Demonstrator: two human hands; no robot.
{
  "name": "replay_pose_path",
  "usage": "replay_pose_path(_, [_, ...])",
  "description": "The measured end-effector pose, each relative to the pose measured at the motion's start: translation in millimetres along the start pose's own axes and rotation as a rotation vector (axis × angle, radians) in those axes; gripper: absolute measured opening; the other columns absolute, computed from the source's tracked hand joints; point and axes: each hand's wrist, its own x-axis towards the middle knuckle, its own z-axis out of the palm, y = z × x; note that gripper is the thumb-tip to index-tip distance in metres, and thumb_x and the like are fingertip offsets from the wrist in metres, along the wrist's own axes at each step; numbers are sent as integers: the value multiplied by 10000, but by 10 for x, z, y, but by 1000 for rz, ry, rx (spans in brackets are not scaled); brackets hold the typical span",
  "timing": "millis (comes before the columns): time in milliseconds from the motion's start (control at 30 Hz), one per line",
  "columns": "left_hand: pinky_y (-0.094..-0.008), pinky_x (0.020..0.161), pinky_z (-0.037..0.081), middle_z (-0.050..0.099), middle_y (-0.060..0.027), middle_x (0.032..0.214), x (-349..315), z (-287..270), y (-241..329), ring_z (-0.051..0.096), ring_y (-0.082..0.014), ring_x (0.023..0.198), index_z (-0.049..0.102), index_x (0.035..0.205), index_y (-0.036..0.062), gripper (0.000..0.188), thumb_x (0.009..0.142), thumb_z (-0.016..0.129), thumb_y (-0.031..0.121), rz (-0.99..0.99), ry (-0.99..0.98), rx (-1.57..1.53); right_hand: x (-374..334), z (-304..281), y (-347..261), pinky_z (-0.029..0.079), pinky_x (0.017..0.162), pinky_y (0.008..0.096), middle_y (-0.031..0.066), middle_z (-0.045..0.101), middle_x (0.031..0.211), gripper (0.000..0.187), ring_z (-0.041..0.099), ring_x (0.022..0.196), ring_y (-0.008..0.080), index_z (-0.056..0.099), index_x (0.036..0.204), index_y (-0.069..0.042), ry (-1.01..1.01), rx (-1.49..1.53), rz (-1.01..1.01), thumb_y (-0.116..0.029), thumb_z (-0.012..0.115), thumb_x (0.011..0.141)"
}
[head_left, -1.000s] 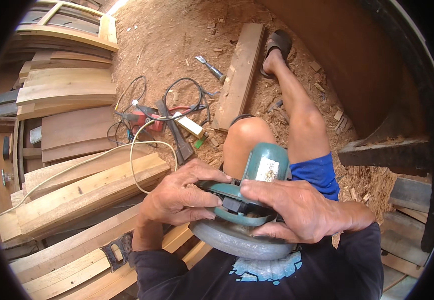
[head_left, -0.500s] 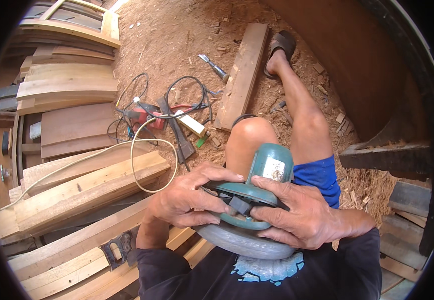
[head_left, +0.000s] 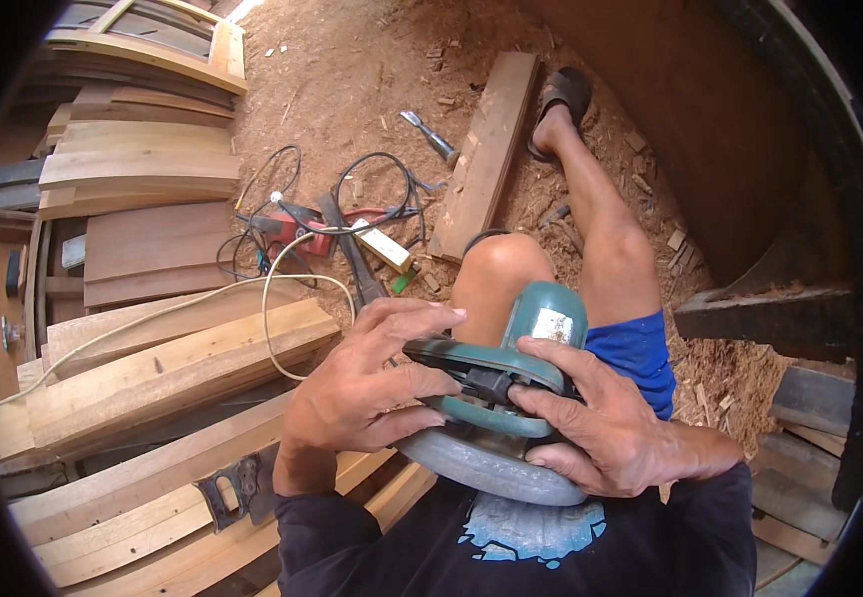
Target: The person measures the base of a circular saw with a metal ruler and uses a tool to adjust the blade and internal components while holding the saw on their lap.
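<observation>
A: What's held?
B: Teal-green handheld circular saw with a grey metal guard (head_left: 496,398), in the lap, against the bare knee (head_left: 499,267). Left hand (head_left: 362,383) clamped on its handle from nine o'clock, right hand (head_left: 601,423) wrapped round the guard at four.
A: Surroundings?
B: Pale wooden planks (head_left: 168,363) at nine, tangled black cables (head_left: 352,199) at eleven.

The person wears a dark long-sleeved shirt (head_left: 511,547) with a blue print, blue shorts (head_left: 636,353) and a dark sandal (head_left: 563,92).
</observation>
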Motion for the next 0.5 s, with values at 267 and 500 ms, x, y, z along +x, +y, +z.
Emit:
replay_pose_path(267, [-483, 1008, 541, 683, -269, 1374, 227, -61, -239, 699, -399, 1155, 842, 1024, 81, 174, 884, 768, 10, 146, -199, -300, -68, -28, 63, 397, 1178, 576, 355, 417, 1564, 697, 497, 1415, 503, 598, 1527, -51, -24, 232, -22, -65, 818, 866])
replay_pose_path(500, [-465, 924, 590, 712, -189, 1322, 353, -72, -303, 733, -374, 1104, 712, 1219, 67, 415, 828, 849, 84, 64, -222, -369, -48, -88, 116, 387, 1164, 571, 355, 391, 1589, 667, 491, 1409, 491, 607, 1520, -49, -57, 237, -55, -54, 799, 882])
